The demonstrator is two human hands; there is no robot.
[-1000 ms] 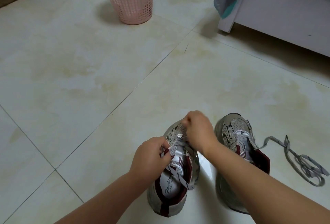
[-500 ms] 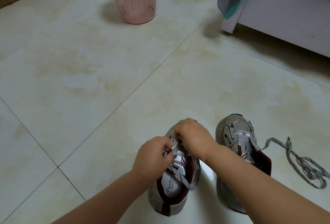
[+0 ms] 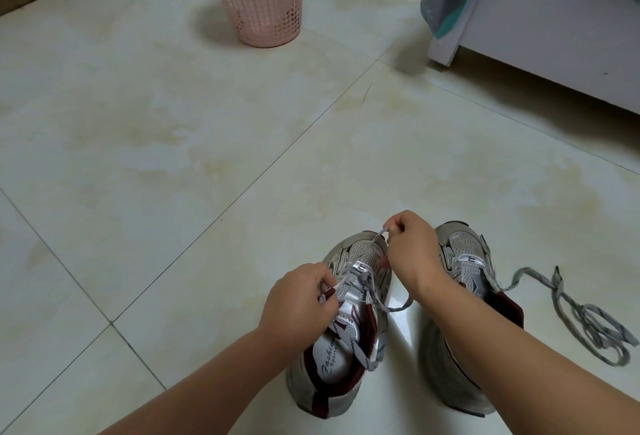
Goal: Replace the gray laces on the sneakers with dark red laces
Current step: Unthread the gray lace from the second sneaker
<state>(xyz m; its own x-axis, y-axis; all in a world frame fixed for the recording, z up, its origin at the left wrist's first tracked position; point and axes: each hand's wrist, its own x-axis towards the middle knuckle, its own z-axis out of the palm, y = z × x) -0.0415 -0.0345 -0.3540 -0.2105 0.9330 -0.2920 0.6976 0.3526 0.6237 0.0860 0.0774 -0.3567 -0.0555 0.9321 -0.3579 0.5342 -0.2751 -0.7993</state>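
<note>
The left hand (image 3: 299, 296) pinches a lace tip; the right hand (image 3: 412, 247) pinches a loop of gray lace (image 3: 372, 278) above the toe of the sneaker (image 3: 349, 348) between them. Draw slack evenly, one eyelet at a time — jerking may snag it.

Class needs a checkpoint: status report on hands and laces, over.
Both hands pinching gray lace on left sneaker. Pulled lace beside right sneaker. No obstruction.

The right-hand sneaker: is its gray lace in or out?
Out. The right-hand sneaker shows bare eyelets; a loose gray lace lies beside it on the floor.
</note>
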